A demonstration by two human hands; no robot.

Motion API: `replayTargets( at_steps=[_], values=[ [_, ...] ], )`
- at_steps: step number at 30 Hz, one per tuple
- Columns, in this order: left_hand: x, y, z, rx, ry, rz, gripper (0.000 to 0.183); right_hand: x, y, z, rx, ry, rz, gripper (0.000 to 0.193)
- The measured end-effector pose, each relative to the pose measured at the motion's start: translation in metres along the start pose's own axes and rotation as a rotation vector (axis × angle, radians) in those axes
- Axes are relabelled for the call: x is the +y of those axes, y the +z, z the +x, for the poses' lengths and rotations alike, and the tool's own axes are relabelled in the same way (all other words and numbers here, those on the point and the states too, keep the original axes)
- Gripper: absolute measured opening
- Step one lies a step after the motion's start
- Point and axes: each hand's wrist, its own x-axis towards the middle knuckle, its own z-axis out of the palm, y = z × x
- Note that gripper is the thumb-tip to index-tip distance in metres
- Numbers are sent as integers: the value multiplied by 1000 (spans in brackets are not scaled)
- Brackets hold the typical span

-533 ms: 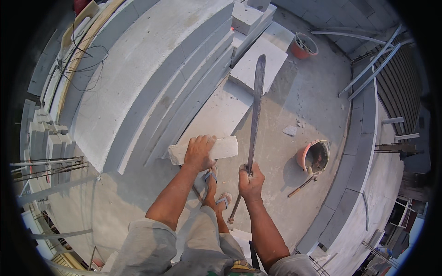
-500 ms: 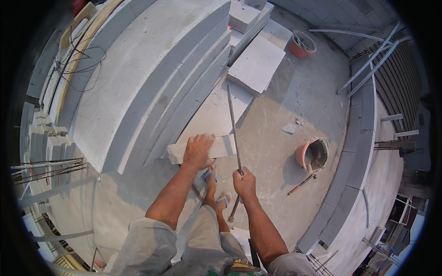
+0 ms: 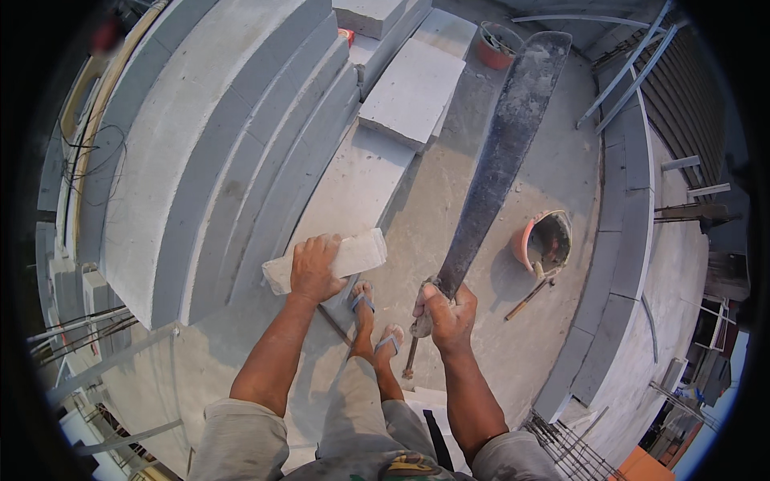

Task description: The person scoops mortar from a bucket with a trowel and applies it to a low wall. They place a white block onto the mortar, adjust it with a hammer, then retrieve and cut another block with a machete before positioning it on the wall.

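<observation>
While our right hand is wrapped tight around the handle of a big dusty machete, blade up and angled away from us, our left hand is half curled over a short pale block, fingers clamped on it. The block is by the near end of a long white slab, though we can't really tell if they touch. The blade's well clear of it. Down below we've got our flip-flops on. Off right, an orange bucket has a wooden-handled tool just beside it; farther out, a thick white block lies toward the slab's far end, with another bucket beyond.
</observation>
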Motion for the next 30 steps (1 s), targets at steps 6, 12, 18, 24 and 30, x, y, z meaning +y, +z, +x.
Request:
replayTargets(
  at_steps=[6, 12, 18, 24, 30],
  values=[
    [3, -2, 1, -32, -5, 40, 87, 57, 2, 8, 59, -34, -25, 26],
    [6, -6, 6, -154, -87, 58, 88, 134, 7, -9, -172, 380, -593, 29],
    [5, -3, 3, -23, -14, 36, 86, 41, -8, 27, -21, 65, -199, 23],
    [5, -2, 3, -24, -11, 45, 81, 58, -2, 35, 123, -202, 50, 20],
    [8, -6, 5, -56, -18, 83, 78, 165, 3, 10, -153, 424, -740, 22]
  ],
)
